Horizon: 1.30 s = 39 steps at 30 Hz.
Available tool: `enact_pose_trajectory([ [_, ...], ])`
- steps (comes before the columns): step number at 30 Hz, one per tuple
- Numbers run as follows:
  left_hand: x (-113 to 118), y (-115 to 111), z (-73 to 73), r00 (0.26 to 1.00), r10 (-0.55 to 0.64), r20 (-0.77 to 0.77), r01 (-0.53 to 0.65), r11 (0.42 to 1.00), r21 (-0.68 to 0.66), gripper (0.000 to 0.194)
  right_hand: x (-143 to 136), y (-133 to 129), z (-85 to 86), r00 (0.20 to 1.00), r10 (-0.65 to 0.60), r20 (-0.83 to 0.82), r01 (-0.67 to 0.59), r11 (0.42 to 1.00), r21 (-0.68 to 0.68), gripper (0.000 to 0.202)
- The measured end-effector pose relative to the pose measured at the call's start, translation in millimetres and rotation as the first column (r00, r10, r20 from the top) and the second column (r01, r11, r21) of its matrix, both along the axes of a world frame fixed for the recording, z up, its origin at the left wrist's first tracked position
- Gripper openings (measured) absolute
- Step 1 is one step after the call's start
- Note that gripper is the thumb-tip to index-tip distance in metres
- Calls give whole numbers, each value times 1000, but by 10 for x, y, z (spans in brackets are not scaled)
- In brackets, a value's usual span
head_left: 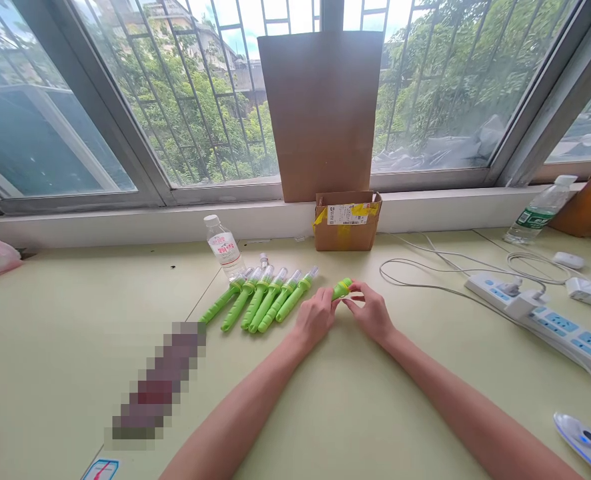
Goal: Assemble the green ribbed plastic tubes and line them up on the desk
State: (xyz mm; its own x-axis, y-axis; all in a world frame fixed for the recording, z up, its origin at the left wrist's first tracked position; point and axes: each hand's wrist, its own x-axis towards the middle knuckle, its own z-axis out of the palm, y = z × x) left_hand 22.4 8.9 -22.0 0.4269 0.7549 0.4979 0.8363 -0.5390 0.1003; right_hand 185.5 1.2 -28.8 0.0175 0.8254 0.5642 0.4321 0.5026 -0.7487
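Above the table my left hand (319, 313) has its fingers closed round a short green plastic piece with yellow markings (342, 288), like the handle part of a toy light stick. My right hand (371, 310) meets it from the right, forefinger at its upper end and thumb just below, in a pinch. The lower part of the piece is hidden by my left fingers. Beside my left hand several green light sticks with clear tops (267, 301) lie in a slanting row, the nearest one (295, 299) close to my knuckles. A small clear cap-like part (264, 260) stands behind them.
A water bottle (224, 248) stands behind the row and another (540, 210) at the back right. An open cardboard box (345, 230) sits by the sill. White cables run to a power strip (545, 320) on the right. A blurred-out object (160, 383) lies front left.
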Motion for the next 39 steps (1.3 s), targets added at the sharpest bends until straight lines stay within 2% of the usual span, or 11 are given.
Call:
enact_pose_trajectory([
  [7, -23, 25, -48, 997, -24, 68, 26, 999, -32, 18, 0, -24, 7, 998, -42, -49, 43, 999, 9, 17],
  [11, -25, 29, -46, 996, -36, 87, 33, 999, 37, 17, -7, -28, 23, 997, -55, -51, 56, 998, 18, 18],
  [15, -13, 21, -12, 998, -46, 39, 40, 989, 140, 18, -11, -18, 29, 998, -53, -39, 54, 998, 24, 16],
  [20, 11, 19, -32, 1000, -24, 3, 23, 985, 172, 26, -11, -10, 25, 998, -58, -33, 59, 998, 28, 15],
  [25, 11, 23, -59, 999, -39, 21, 37, 997, 68, 29, -8, -11, 20, 998, -60, -31, 61, 998, 25, 16],
  [30, -17, 31, -36, 986, -104, 127, 111, 993, -45, 29, -3, -12, -1, 997, -40, -59, 41, 999, 16, 18],
  [34, -34, 22, -2, 976, -111, 185, 129, 988, -87, 33, -2, -17, -5, 996, -38, -79, 40, 999, 19, 18],
  [39, -24, 5, 23, 972, -86, 220, 110, 989, -100, 28, -10, -34, 22, 995, -36, -92, 38, 999, 25, 21],
])
